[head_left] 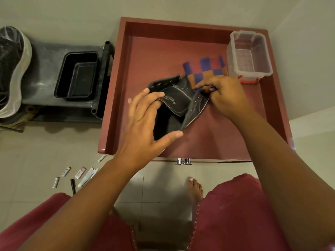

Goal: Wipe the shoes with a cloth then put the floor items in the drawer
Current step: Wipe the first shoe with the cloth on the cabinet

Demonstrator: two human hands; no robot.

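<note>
A black shoe without laces is held over the open maroon drawer. My left hand grips it around the tongue and heel opening. My right hand presses a checked purple, orange and pink cloth against the shoe's eyelet flap. Several small tubes and packets lie on the tiled floor at the lower left, beside a thin black stick.
A clear plastic box with red clips stands in the drawer's far right corner. Left of the drawer is a dark low rack holding a black tray and another black shoe. My knees and bare foot are below.
</note>
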